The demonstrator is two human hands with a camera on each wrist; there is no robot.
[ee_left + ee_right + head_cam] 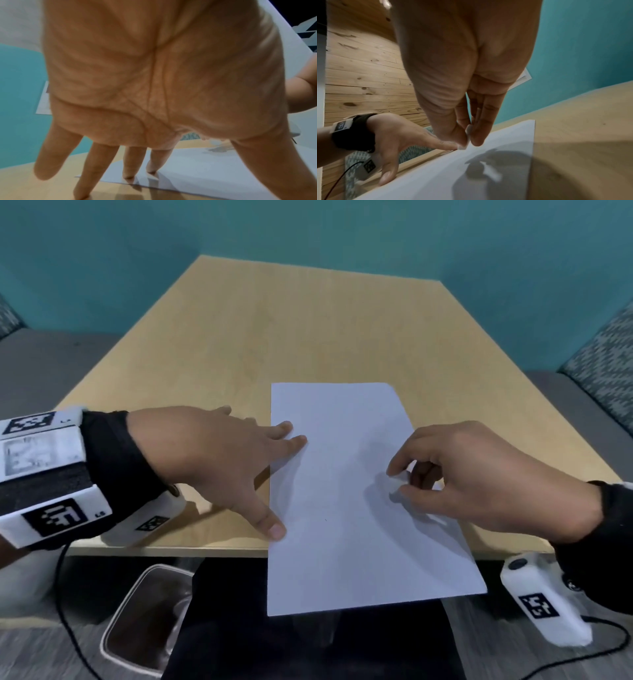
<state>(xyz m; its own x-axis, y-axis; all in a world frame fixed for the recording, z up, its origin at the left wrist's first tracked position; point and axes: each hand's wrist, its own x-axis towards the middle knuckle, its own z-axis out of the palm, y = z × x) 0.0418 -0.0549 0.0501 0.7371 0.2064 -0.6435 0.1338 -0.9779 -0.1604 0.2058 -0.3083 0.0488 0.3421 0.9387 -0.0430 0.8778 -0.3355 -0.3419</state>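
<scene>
Head view: the left hand (212, 460) lies spread, its fingertips and thumb pressing the sheet of paper (346, 542) onto the wooden table (274, 337). The right hand (479, 477) hovers just above the sheet, thumb pressed to fingertips, with nothing visible between them. The sheet overhangs the table edge below both wrists. The left should therefore press firmly while the right takes the paper edge beneath its palm.

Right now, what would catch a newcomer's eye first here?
A white sheet of paper lies on the wooden table, its near end hanging over the edge. The left hand presses its left edge with spread fingers, while the right hand hovers over its right side, fingertips pinched together.
</scene>
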